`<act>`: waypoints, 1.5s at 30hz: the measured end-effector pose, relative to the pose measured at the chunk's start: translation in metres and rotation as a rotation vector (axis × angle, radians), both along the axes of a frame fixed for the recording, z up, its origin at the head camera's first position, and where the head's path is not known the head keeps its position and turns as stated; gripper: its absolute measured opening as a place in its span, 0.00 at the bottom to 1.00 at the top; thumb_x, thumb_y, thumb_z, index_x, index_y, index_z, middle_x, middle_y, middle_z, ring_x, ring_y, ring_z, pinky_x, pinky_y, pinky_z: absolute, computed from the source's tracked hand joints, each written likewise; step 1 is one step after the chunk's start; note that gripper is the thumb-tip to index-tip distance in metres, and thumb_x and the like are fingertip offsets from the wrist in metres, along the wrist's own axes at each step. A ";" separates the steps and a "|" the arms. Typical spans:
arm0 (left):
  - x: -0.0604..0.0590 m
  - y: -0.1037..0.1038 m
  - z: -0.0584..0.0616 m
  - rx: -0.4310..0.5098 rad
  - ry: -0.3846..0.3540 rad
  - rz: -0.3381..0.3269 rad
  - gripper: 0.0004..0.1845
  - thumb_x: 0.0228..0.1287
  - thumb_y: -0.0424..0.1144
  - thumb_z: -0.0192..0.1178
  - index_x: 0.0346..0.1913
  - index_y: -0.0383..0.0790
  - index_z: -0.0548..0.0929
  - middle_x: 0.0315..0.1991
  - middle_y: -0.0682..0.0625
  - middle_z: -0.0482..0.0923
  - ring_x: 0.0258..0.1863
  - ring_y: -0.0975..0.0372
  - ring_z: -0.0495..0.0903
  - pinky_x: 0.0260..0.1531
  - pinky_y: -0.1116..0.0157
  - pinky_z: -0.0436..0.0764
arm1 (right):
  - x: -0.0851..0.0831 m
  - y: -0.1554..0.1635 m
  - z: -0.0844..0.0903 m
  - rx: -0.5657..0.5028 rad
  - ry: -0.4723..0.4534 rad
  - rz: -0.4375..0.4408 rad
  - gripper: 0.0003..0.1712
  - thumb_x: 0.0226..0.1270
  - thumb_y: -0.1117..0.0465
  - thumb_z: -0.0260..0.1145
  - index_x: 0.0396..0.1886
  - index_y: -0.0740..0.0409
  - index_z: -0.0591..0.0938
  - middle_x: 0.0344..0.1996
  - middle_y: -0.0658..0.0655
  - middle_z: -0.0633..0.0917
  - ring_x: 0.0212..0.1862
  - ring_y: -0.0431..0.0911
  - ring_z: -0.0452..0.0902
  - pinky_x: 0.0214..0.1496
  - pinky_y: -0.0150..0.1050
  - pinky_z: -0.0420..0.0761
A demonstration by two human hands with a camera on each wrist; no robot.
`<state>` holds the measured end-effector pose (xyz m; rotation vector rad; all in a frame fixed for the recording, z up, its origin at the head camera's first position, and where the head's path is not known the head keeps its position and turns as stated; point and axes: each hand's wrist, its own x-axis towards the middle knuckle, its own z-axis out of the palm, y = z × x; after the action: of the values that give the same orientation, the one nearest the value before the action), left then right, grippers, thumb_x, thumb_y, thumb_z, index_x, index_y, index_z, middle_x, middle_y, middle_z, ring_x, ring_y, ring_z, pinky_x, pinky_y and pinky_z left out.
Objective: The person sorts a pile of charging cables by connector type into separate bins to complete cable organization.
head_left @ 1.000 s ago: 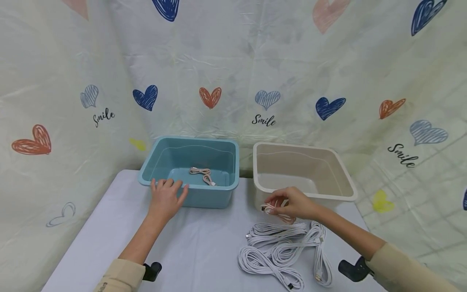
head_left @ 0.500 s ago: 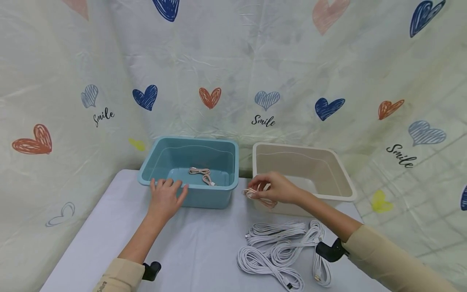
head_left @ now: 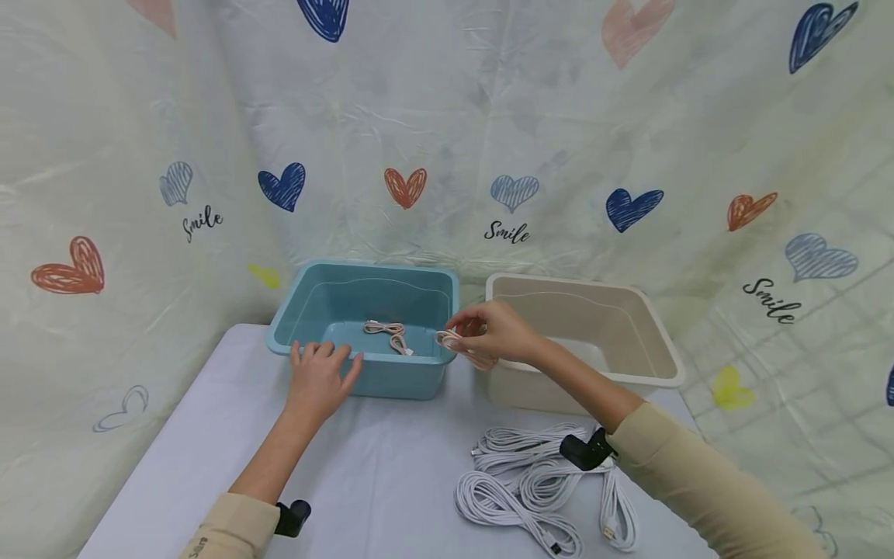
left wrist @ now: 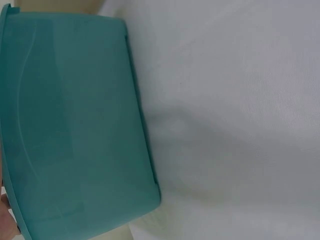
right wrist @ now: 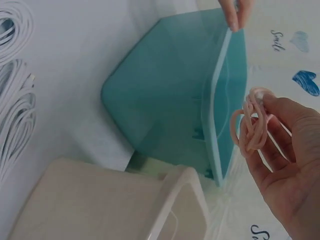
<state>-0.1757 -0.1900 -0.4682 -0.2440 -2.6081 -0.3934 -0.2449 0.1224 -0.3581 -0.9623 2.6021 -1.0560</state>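
My right hand pinches a small coiled pink-and-white cable between thumb and fingers. It is over the right front corner of the blue bin. Inside that bin lies another bundled pinkish cable, folded in loops with a white plug end. My left hand rests with its fingertips on the bin's front rim, toward the left; in the left wrist view only a bit of its fingers shows beside the rim. Several coiled white cables lie on the table below my right forearm.
To the right of the blue bin stands a beige bin, a narrow gap between them. Both are on a white-covered table, against a hanging sheet printed with hearts. Black wrist mounts sit at the sleeves.
My right hand has carried the pinkish cable leftward and up, from in front of the beige bin to the blue bin's right corner. My left hand stays at the rim.
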 end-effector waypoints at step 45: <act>-0.001 -0.001 -0.002 0.022 0.028 -0.014 0.13 0.73 0.43 0.67 0.45 0.34 0.89 0.42 0.34 0.85 0.47 0.36 0.79 0.65 0.23 0.63 | -0.058 -0.086 0.002 -0.085 0.025 -0.191 0.18 0.75 0.62 0.71 0.60 0.64 0.86 0.48 0.64 0.88 0.48 0.56 0.87 0.51 0.46 0.87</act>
<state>-0.1768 -0.1909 -0.4701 -0.2590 -2.5750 -0.4203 -0.3034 0.0366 -0.3559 -0.7595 2.7340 -1.2159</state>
